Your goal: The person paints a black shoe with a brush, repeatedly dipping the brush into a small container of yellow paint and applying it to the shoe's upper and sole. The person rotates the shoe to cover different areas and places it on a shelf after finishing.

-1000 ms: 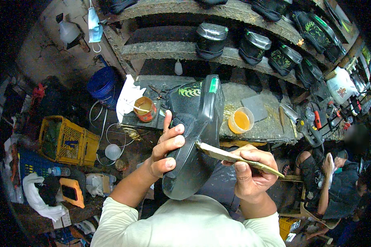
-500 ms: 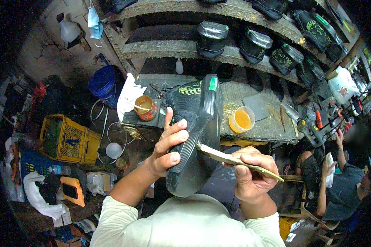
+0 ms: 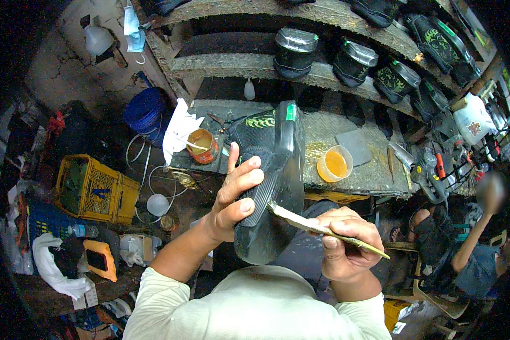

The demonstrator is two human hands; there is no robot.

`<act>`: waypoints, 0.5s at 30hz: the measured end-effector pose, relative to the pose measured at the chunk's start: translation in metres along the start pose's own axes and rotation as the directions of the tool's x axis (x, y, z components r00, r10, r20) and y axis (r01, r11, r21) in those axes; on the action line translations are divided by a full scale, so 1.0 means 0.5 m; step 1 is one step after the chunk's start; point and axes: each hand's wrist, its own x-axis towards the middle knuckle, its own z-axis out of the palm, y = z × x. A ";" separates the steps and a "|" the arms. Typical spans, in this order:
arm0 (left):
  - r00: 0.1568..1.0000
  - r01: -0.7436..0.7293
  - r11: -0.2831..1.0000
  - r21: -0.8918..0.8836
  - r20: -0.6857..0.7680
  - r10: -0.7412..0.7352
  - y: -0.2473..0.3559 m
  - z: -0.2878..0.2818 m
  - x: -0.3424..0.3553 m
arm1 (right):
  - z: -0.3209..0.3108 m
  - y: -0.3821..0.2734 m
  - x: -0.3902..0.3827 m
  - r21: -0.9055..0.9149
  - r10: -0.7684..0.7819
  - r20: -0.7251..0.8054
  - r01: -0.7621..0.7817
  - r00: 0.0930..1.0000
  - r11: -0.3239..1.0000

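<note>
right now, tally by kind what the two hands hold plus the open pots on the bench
Shoe, in the left hand: 1
Brush, in the right hand: 1
Open pots on the bench, a red pot and a clear tub of orange liquid: 2
Total: 4

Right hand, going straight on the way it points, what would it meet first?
Likely the black shoe's sole; the brush in the right hand seems to touch it, though depth is unclear.
</note>
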 end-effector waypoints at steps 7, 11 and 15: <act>1.000 -0.002 0.999 0.034 0.006 0.002 -0.006 0.000 0.003 | 0.007 -0.003 0.005 -0.009 -0.047 0.020 0.048 0.999 0.999; 1.000 0.006 0.999 0.044 0.027 -0.007 -0.008 -0.005 0.001 | 0.009 -0.005 0.006 -0.007 -0.068 0.018 0.068 0.998 0.998; 1.000 0.010 0.998 0.060 0.011 -0.011 -0.011 -0.001 0.000 | 0.013 -0.006 0.004 0.034 -0.060 0.020 0.060 0.998 0.998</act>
